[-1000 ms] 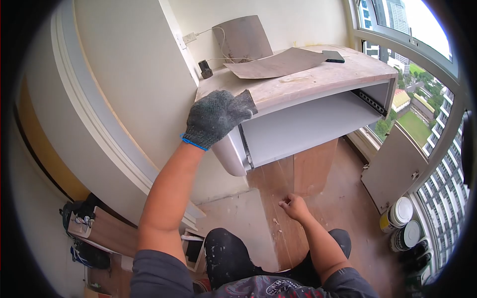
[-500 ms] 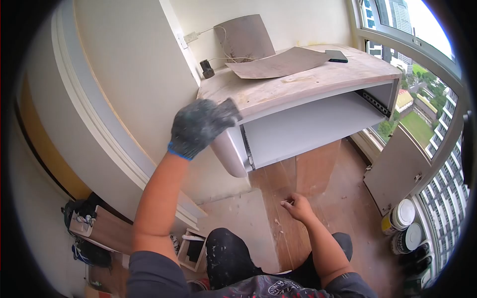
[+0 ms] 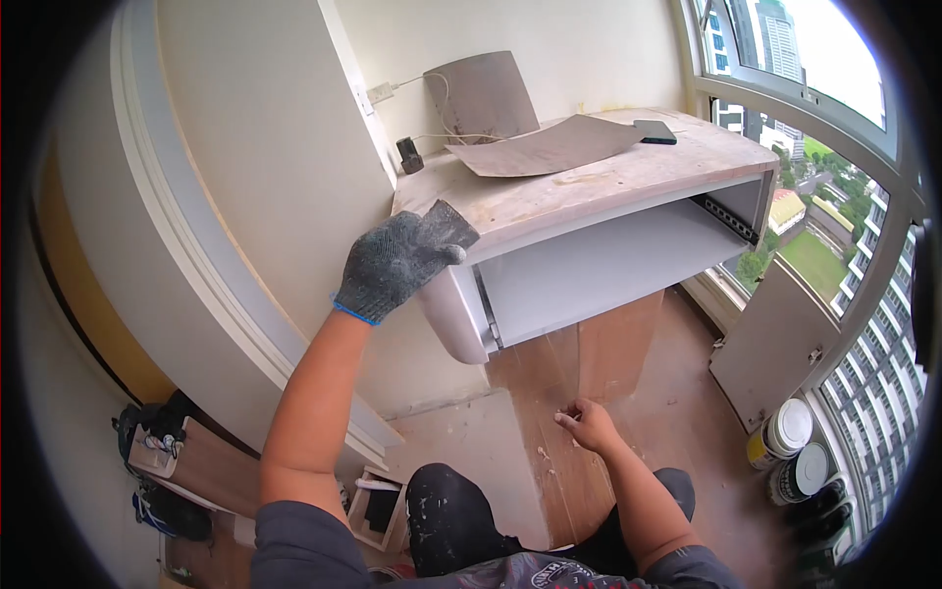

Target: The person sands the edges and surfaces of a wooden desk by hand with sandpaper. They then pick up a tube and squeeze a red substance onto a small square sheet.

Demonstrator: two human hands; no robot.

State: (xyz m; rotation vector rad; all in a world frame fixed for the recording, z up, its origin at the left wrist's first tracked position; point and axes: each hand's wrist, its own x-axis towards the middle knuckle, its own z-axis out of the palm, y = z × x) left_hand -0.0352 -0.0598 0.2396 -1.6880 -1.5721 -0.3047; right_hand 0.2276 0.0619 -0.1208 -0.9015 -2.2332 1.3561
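Observation:
My left hand (image 3: 397,260), in a grey knit glove with a blue cuff, is raised at the left front corner of a wall-mounted wooden desk top (image 3: 589,182); its fingertips touch the corner's edge and it holds nothing. My bare right hand (image 3: 586,423) rests low on a brown floor board (image 3: 554,393), fingers loosely curled; whether it pinches something small is unclear. Under the top is a white open cavity (image 3: 599,265) with a drawer rail (image 3: 726,218) on its right side.
Curled laminate sheets (image 3: 549,145), a dark phone (image 3: 655,132) and a small black charger (image 3: 409,154) lie on the top. Two paint cans (image 3: 790,444) stand by the window at the right. A loose white panel (image 3: 770,339) leans below the window. Bags and tools (image 3: 167,461) sit at the lower left.
My left hand came off the desk corner, swung left and down, and now touches the corner edge again. The right hand stayed on the floor board.

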